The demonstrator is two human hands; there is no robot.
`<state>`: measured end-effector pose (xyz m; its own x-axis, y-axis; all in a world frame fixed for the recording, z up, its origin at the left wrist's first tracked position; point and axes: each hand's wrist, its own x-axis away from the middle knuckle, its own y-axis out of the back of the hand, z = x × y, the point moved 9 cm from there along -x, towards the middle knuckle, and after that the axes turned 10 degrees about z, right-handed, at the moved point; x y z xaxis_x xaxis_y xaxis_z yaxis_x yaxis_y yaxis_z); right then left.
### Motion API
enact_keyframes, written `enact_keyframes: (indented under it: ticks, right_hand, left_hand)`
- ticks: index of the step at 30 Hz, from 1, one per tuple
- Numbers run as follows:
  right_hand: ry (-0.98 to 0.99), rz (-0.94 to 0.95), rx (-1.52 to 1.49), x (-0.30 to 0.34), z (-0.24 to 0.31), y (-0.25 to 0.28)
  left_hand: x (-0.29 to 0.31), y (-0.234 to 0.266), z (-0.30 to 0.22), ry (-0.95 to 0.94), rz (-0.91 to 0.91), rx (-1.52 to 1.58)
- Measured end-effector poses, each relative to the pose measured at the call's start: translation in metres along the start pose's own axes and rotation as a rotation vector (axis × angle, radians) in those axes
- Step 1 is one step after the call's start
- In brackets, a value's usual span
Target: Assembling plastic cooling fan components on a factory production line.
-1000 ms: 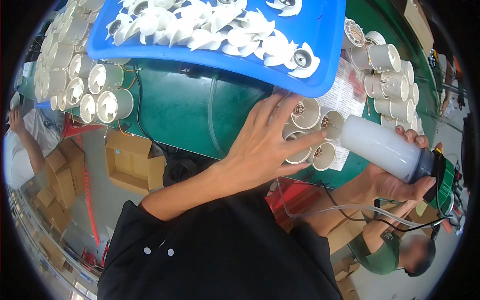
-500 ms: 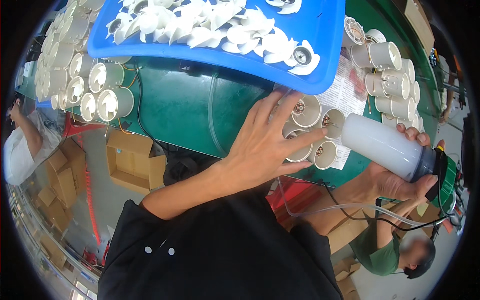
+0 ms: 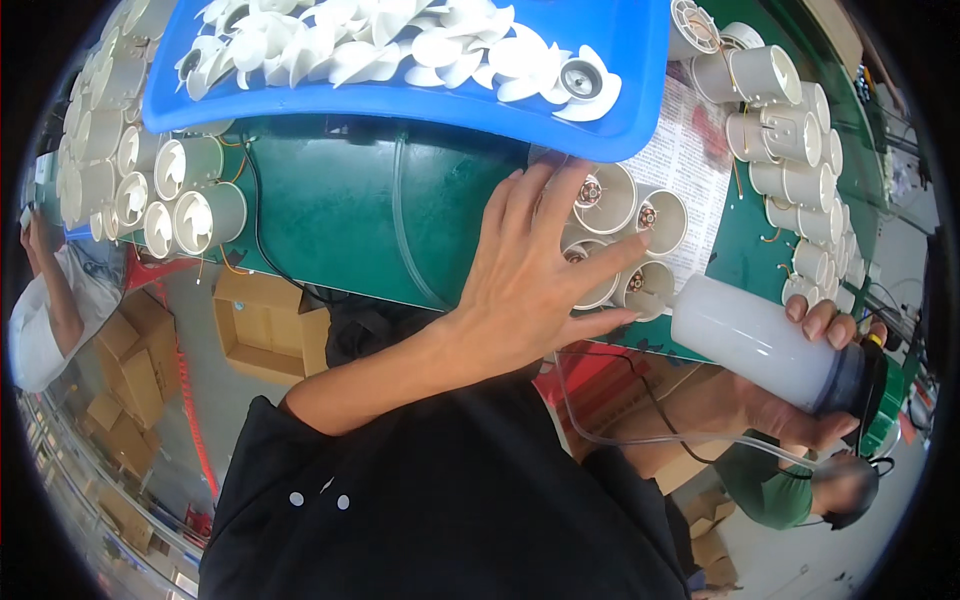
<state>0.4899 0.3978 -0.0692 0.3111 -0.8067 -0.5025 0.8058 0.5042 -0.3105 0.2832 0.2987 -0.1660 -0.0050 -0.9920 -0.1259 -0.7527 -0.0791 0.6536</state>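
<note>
My right hand [image 3: 785, 415] is wrapped round a large dispensing syringe [image 3: 745, 335], its barrel translucent white and its cap green and black. The syringe lies tilted, its narrow end at the rim of the lower right cup-shaped housing [image 3: 655, 295] in a small cluster. Whether its tip touches the housing's inside is unclear. My left hand [image 3: 530, 270] is open, fingers spread over the left part of the cluster and partly covering it. Its index finger reaches between the upper right housing [image 3: 670, 222] and the lower right one. Small reddish-brown wound cores show inside the housings.
A blue tray [image 3: 400, 112] of white fan impellers [image 3: 440, 50] stands beyond my left hand. Fan housings are stacked at left [image 3: 215, 215] and right [image 3: 790, 130]. Newspaper [image 3: 690, 150] lies under the cluster. A clear hose [image 3: 600, 437] trails below the syringe. Other people are nearby.
The syringe has moved toward me, from the upper right housing to the lower right one. My left hand stays spread over the cluster. The view has shifted slightly.
</note>
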Motion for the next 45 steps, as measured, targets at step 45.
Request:
enact_keyframes:
  ticks: [45]
  right_hand:
    - [0.104,-0.002,0.165,0.006,0.058,0.022]
  left_hand:
    - [0.026,0.032,0.008,-0.029,-0.202,0.052]
